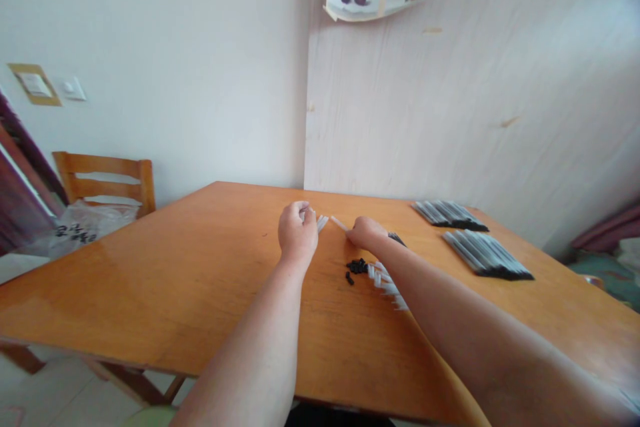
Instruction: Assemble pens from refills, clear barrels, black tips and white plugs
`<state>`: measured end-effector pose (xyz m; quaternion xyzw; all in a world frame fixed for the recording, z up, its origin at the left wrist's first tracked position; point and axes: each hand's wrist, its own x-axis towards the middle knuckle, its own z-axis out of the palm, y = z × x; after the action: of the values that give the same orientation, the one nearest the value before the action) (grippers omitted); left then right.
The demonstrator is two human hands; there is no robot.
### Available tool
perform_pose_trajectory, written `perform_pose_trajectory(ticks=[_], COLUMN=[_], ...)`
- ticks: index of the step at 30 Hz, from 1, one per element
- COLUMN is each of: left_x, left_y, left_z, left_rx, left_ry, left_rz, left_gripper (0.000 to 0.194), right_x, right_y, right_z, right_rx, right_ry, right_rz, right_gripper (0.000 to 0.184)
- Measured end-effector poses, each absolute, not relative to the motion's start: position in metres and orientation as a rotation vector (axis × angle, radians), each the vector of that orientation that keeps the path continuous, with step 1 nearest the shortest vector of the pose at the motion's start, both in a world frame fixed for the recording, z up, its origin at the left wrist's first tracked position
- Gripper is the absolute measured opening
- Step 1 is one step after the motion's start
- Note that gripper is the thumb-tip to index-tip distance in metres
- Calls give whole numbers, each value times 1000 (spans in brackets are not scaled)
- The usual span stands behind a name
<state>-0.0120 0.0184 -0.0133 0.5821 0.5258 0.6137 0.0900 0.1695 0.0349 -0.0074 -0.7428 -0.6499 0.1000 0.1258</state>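
My left hand [298, 230] is closed around a few thin whitish tubes [323, 222], whose ends stick out on its right side. To the right of it, my right hand [367, 233] pinches one slim whitish tube [339, 223] that points toward the left hand; the two hands are apart. On the table nearer to me lies a small heap of black caps [357, 266]. Beside the caps is a row of short white tubes [385, 280], partly hidden by my right forearm. Some thin dark pieces [397, 239] show just behind my right wrist.
Two bundles of clear tubes with black ends, a farther one [447, 215] and a nearer one [487, 253], lie on the right of the wooden table [200, 280]. A wooden chair [107, 165] with a plastic bag [95, 223] stands at the left. The wall [225, 80] borders the far edge.
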Motion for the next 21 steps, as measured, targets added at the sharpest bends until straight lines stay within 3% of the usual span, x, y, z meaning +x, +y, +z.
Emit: perform_pose_trajectory(ticks=[6,11,16,21], left_x=[2,18,24,23], left_y=[-3,-24,-32,-28], left_z=[-7,-3,-1,-2], left_rx=[2168,2617,2734,2699], left_ry=[1482,1268,1208,1227], left_rz=[1625,1313,1073,1102], left_gripper=[28,46,20,21], right_x=[189,193,204,254], right_y=[17,-22,-51,-44], right_z=[1,13,24,15], right_rx=[-1957,-1618,-1429,-1500], right_ry=[-1904,-1812,-1655,-1414], right_rz=[268,710,902,695], right_gripper=[19,8,17,27])
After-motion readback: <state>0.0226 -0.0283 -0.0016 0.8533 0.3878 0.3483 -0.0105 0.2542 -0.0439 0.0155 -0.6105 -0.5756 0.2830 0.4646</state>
